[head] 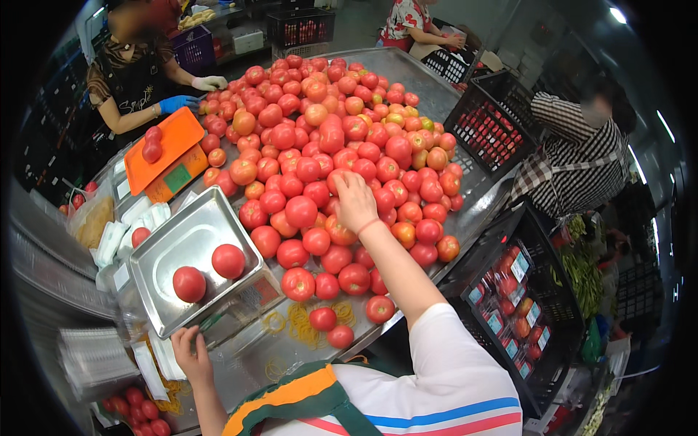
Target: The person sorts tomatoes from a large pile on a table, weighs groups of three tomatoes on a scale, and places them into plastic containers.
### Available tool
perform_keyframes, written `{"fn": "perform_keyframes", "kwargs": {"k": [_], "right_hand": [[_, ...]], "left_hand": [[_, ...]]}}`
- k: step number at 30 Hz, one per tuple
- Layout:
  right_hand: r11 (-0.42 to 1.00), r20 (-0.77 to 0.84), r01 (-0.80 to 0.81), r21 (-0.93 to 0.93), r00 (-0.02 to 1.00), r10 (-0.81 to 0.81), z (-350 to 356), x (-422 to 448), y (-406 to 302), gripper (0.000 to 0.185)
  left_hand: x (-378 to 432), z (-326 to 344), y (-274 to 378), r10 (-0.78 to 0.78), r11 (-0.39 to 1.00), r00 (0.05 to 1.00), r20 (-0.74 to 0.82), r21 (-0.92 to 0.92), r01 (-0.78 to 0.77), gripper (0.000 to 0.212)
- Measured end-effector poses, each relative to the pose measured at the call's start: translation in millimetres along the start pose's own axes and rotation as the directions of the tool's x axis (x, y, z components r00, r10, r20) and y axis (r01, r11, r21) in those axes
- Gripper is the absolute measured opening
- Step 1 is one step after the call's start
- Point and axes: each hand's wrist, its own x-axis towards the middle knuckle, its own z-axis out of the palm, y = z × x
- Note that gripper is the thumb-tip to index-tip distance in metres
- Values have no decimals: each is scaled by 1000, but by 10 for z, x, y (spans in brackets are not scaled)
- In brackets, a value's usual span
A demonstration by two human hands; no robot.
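A large heap of red tomatoes (301, 211) covers the steel table (262, 349) before me. My right hand (355, 203) reaches into the middle of the heap, its fingers over a tomato (332, 182); whether they grip it is hidden. My left hand (192, 349) is by the near corner of a shallow metal tray (185, 231), fingers apart and nothing visible in them. Two tomatoes lie in this tray, which sits on a weighing scale (256, 291). Yellow rubber bands (305, 327) and a few loose tomatoes (341, 337) lie at the table's near edge.
An orange scale (163, 144) holds two tomatoes at left, near a gloved co-worker (136, 82). Stacked clear plastic trays (92, 357) stand lower left. At right, a black crate (561, 305) contains labelled tomato packs (512, 305). Another person (583, 141) stands beyond a tomato crate (491, 125).
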Motion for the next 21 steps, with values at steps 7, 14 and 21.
{"fn": "perform_keyframes", "kwargs": {"k": [7,14,21], "right_hand": [[972,575,-9,-236,805,147,273,403,198,55],[989,460,-140,44,882,105,310,344,374,59],[984,231,-149,101,965,123,39,174,197,50]], "left_hand": [[-279,-53,108,-158,978,987,-12,-143,154,17],[-322,-59,284,-216,962,976,-28,-176,208,15],[-304,-18,305,-191,970,981,-23,-155,185,14]]}}
